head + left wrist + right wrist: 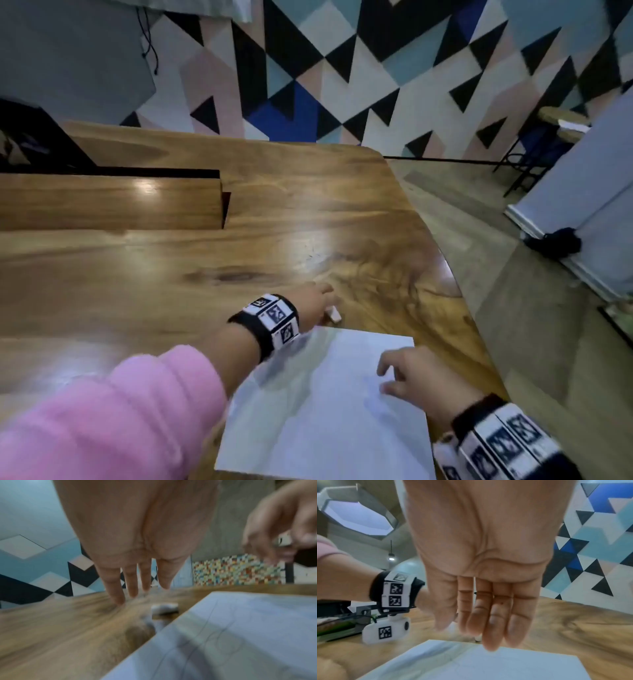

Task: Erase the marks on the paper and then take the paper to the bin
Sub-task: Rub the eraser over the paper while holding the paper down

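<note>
A: Where is the eraser [333, 314] in relation to the hands?

B: It lies on the tabletop [171, 274], just beyond the far left corner of the paper [329, 411]; the left hand [313, 303] reaches over it, fingers straight and spread in the left wrist view, holding nothing; whether a fingertip touches the eraser, I cannot tell.

A: And the right hand [411, 377]?

B: It sits over the right part of the paper, fingers loose and slightly bent, gripping nothing; whether it presses the sheet is unclear.

A: Which hand is nearer the eraser?

B: The left, clearly; the right is well apart from it.

A: How does the eraser lie?

B: Its long side seems to run roughly along the paper's far edge; blur makes this uncertain.

A: Are the marks gone?

B: Faint pencil lines show on the paper; I judge erasing not yet finished.
</note>
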